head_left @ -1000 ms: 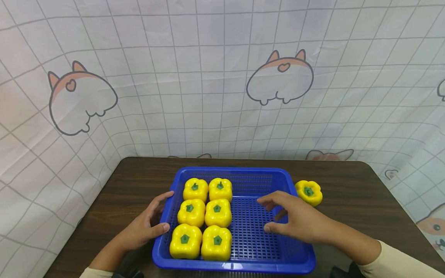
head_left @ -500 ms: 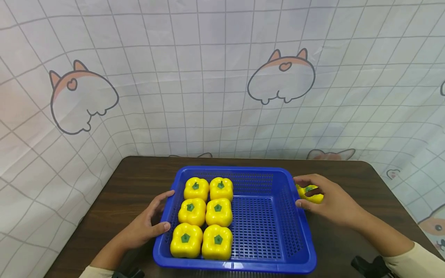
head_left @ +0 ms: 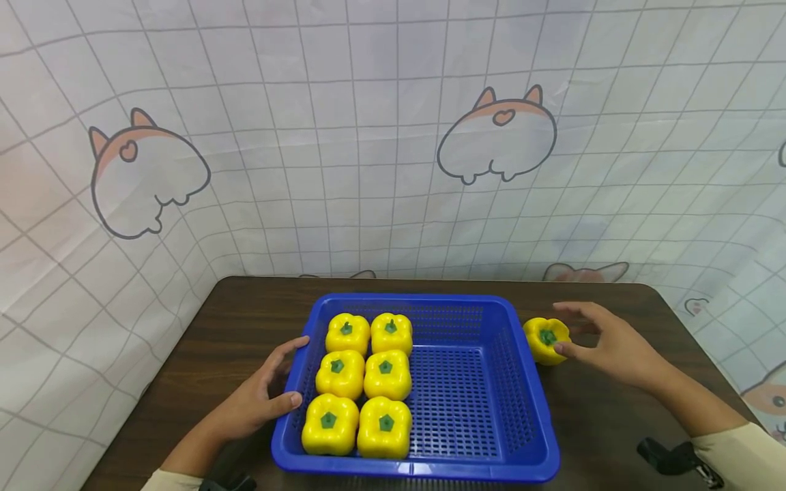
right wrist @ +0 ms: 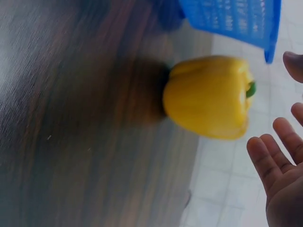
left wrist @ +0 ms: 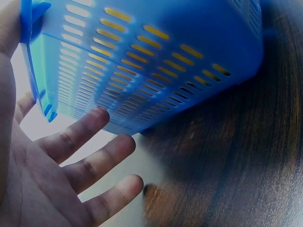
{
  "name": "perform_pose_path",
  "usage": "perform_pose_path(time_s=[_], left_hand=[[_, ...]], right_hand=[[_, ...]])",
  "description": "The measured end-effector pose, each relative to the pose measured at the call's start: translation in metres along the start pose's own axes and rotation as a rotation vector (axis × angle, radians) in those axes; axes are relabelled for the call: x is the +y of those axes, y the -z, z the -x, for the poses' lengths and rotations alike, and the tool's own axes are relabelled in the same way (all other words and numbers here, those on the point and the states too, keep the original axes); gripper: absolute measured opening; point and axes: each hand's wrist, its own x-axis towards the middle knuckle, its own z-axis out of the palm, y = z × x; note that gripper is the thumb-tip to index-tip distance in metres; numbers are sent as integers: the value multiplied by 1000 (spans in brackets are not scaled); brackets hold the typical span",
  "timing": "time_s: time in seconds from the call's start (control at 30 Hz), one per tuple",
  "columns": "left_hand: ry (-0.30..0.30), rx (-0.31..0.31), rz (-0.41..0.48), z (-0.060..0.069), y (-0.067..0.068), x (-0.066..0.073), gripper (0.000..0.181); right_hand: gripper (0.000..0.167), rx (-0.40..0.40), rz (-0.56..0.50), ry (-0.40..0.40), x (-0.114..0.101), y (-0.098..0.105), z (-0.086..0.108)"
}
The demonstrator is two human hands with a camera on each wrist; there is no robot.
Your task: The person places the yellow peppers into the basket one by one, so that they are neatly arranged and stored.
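Note:
A blue perforated plastic basket (head_left: 534, 409) stands mid-table in the head view. Several yellow bell peppers (head_left: 387, 375) with green stems sit in two columns on its left side. My left hand (head_left: 256, 399) rests at the basket's left rim, its fingers spread; in the left wrist view, three fingers stand apart from the slotted wall. Outside, by the basket's right edge, one more yellow bell pepper (head_left: 543, 341) sits on the table. Just right of that pepper is my right hand (head_left: 617, 348), holding nothing. The right wrist view shows its fingers (right wrist: 261, 156) apart from the pepper.
The dark wood-grain table (head_left: 258, 300) extends around the basket. Behind it hangs a white grid-patterned cloth (head_left: 368, 170) with cartoon animals. A black strap piece (head_left: 669, 457) shows at my right wrist.
My right hand has moved right, from above the basket's right half, across the rim and over the lone pepper to its right side. The left hand has stayed at the rim.

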Motion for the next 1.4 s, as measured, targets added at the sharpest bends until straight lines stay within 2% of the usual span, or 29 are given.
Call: perform_pose_path(time_s=[0.27, 0.67, 1.0, 1.17, 1.4], left_hand=[[-1, 1, 3, -1, 0, 0, 77], [13, -3, 19, 0, 1, -1, 76], [18, 1, 20, 1, 0, 1, 76], [32, 4, 23, 1, 0, 2, 77], [35, 5, 20, 1, -1, 3, 77]], right_hand=[[76, -31, -36, -36, 16, -2, 0], [78, -50, -108, -3, 35, -16, -4], [87, -88, -97, -21, 39, -22, -9], [84, -76, -102, -3, 39, -23, -10], [81, -47, -57, -1, 38, -22, -9]])
